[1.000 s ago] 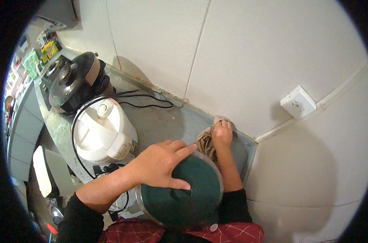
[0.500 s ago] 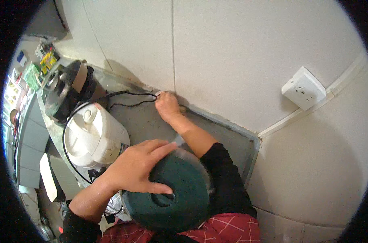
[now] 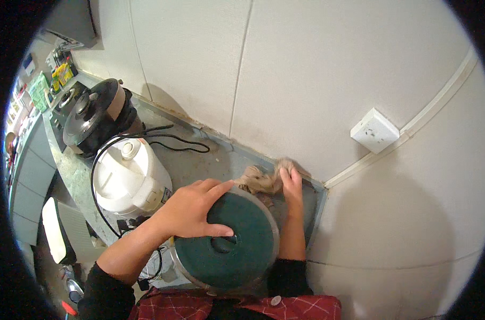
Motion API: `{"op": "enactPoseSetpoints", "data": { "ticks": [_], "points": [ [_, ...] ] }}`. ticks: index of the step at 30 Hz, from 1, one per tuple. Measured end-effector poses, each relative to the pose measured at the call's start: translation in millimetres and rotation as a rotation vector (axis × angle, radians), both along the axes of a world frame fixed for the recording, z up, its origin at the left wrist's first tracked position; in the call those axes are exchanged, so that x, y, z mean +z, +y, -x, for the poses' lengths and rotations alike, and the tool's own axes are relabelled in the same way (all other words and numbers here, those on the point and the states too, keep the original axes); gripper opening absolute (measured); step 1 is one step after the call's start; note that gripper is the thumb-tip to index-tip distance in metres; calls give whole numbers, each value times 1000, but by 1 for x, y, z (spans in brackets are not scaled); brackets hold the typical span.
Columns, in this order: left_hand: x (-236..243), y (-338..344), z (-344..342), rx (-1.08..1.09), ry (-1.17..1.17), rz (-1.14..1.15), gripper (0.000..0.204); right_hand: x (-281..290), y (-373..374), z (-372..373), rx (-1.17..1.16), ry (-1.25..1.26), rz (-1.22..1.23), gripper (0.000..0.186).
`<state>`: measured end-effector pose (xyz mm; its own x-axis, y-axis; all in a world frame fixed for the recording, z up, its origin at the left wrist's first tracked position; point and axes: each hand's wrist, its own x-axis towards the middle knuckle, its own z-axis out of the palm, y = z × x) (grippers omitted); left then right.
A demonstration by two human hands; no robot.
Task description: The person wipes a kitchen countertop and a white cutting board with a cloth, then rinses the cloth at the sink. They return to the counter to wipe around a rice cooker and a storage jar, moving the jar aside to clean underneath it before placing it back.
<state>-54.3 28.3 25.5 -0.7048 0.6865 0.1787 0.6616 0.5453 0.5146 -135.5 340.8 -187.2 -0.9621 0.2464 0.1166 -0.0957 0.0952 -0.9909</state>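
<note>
My left hand [image 3: 191, 210] grips a round thing with a dark green top [image 3: 242, 261] and a pale metallic rim. My fingers lie along the rim, and the thumb reaches a recess in the green face. What lies under the green top is mostly hidden. Further right, my right hand [image 3: 291, 184] is closed on a crumpled beige cloth [image 3: 261, 180]. The cloth lies against the strip where the grey counter [image 3: 199, 168] meets the wall, near the corner. Part of it near my fingers is blurred.
To the left stand a white lidded appliance [image 3: 127, 173] and a black pot-like cooker [image 3: 95, 114]. A black cable [image 3: 170, 137] loops over the appliance and onto the counter. A white socket box [image 3: 374, 130] is on the right wall. A white bin-like thing [image 3: 58, 229] stands below the counter.
My right hand has moved right along the wall edge toward the corner, and the beige cloth now shows. The cable loop has dropped onto the counter. My left hand keeps its hold.
</note>
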Motion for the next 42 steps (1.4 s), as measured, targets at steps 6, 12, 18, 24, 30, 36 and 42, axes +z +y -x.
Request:
{"op": "enactPoseSetpoints", "data": {
  "ticks": [6, 12, 18, 24, 30, 36, 42],
  "points": [
    [-10, -9, 0, 14, 48, -11, 87, 7, -61, -34, 60, -15, -1391, 55],
    [-10, -9, 4, -16, 55, -56, 87, -2, -40, -11, 105, 126, -1007, 43],
    [-10, -13, 6, 13, 5, -40, 84, 46, -19, -4, -368, 502, -1431, 23],
    [-9, -13, 8, 2, -24, -50, 84, 11, -50, 64, -206, 716, -1371, 22],
    [-4, -11, 14, 9, -59, -35, 84, 50, -171, 162, 200, 1135, -1531, 21],
    [-14, -20, 15, 50, -20, -79, 85, 29, -115, 111, 202, 875, -1434, 25],
    [-12, -12, 11, 10, -40, -113, 82, 22, -3, 28, -188, 691, -1654, 15]
  ]
}}
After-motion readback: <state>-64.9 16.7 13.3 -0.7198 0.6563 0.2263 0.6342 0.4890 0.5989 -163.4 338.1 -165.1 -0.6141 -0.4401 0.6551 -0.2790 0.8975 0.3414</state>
